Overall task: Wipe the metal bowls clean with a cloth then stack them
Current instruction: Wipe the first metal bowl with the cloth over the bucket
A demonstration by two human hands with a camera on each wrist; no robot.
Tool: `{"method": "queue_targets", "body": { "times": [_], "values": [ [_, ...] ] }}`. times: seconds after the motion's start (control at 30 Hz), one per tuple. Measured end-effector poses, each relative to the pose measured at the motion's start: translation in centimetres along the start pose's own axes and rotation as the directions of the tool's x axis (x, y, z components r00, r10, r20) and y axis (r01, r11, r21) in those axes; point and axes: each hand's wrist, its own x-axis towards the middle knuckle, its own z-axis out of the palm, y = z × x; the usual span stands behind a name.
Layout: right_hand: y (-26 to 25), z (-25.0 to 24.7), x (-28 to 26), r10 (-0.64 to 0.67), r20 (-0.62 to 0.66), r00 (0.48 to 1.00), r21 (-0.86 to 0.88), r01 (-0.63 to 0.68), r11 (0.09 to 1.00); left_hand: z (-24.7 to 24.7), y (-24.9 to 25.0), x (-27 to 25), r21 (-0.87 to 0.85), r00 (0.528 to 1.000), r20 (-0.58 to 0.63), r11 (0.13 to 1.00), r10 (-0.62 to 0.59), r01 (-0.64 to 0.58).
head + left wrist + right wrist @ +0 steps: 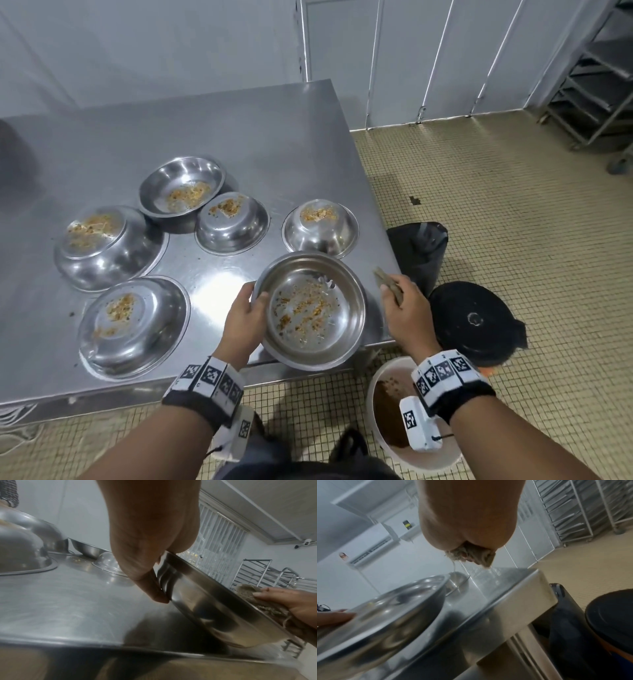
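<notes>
Left hand (244, 317) gripping the tilted soiled bowl's (317, 310) rim at the steel table's (219, 144) near corner, right hand (404, 308) clutching a cloth (388, 282) beside it, crumbs visible only from overhead, left wrist view showing the bowl's underside

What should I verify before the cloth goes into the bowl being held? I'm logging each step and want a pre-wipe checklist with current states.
1. Left hand grips the held bowl at its rim: ok.
2. Right hand holds the cloth: ok.
3. Cloth touching the bowl's inside: not ok; in the head view it is beside the rim.
4. Bowl tilted towards the person, over the table edge: ok.
5. White bucket on the floor, near that edge: ok; directly under the bowl: cannot tell.
6. Other five bowls clean: not ok; crumbs on each.
</notes>
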Motion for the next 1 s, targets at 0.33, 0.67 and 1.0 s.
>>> {"method": "queue_targets", "body": {
  "times": [0.33, 0.67, 1.0],
  "values": [
    [-0.7, -3.6, -4.3, -0.071, 0.026, 0.997, -0.177, 0.074, 0.981, 4.3, 2.3, -1.2, 0.030, 0.967, 0.222, 0.990, 0.128, -0.138],
    [-1.4, -4.7, -10.0, 0.040, -0.094, 0.995, -0.364, -0.071, 0.929, 7.2, 3.3, -3.8, -0.029, 0.851, 0.482, 0.974, 0.209, -0.223],
    [-0.9, -5.8, -10.3, 0.092, -0.065, 0.994, -0.453, -0.112, 0.885, 10.3, 1.3, -5.5, 0.009, 0.776, 0.580, 0.950, 0.249, -0.312]
  ]
}}
